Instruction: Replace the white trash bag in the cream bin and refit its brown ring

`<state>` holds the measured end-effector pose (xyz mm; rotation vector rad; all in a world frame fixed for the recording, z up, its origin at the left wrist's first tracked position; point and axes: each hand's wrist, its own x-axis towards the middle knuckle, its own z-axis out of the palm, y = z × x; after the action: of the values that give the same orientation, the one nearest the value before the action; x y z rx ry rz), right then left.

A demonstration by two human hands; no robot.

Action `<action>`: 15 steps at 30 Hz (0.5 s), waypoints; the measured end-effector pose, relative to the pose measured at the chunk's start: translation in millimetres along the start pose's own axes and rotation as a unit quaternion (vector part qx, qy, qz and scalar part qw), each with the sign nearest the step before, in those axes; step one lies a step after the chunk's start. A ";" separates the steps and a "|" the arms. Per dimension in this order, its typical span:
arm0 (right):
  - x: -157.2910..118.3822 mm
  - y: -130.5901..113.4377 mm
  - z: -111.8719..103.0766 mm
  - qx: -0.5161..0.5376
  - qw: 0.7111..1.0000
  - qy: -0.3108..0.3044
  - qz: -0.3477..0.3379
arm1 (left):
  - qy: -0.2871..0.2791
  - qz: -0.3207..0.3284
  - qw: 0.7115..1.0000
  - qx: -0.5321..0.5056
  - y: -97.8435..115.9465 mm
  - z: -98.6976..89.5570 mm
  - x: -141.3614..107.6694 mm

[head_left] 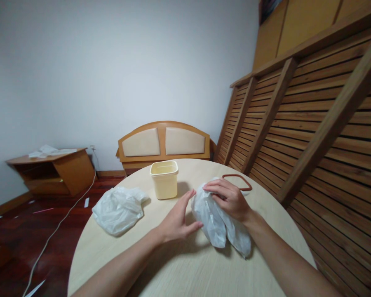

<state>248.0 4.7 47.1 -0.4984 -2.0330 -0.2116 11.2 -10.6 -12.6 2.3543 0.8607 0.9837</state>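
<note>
A crumpled white plastic bag point(208, 220) is at the right of the round table, its lower end hanging in two folds. My right hand point(230, 198) is closed over the bag's upper right side, fingers curled onto the plastic. At the bag's left side, my left hand point(181, 220) is open, thumb and fingers spread apart, the tips close to the plastic. Behind the left hand stands an upright, pale yellow square bin point(165, 185) without a lid. A brown-red rounded frame point(247, 181) lies just beyond my right hand, partly hidden by it.
A second crumpled white plastic bag point(120, 210) lies on the left of the light wooden table point(105, 264). A headboard point(163, 128) stands behind the table, and slatted wooden panels point(299, 123) lean at the right. On the left are a low cabinet point(74, 173) and a cable point(62, 220) on the floor.
</note>
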 end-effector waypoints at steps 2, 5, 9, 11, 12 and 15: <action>0.2 -1.3 1.2 0.006 1.000 -0.002 -0.013 | -0.027 -0.026 0.997 -0.073 3.0 10.6 -1.4; 1.0 -3.6 3.3 0.016 0.999 -0.003 -0.029 | -0.027 -0.037 0.984 -0.171 10.0 21.0 0.1; 1.6 -7.4 7.6 0.024 0.999 -0.003 -0.030 | -0.019 -0.025 0.966 -0.258 24.1 30.0 3.8; 1.7 -9.6 9.8 0.028 0.999 -0.004 -0.031 | -0.009 -0.028 0.963 -0.268 28.8 33.9 4.2; 1.8 -10.7 10.8 0.031 0.999 -0.006 -0.032 | 0.001 -0.033 0.963 -0.267 29.6 35.5 4.1; 2.8 -13.8 12.3 0.039 0.998 -0.016 -0.035 | 0.035 -0.060 0.967 -0.246 26.3 37.9 3.7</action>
<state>231.1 -2.7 44.2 -0.3838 -2.0837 -0.1659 51.3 -32.6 -19.6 1.8376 0.6775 1.0889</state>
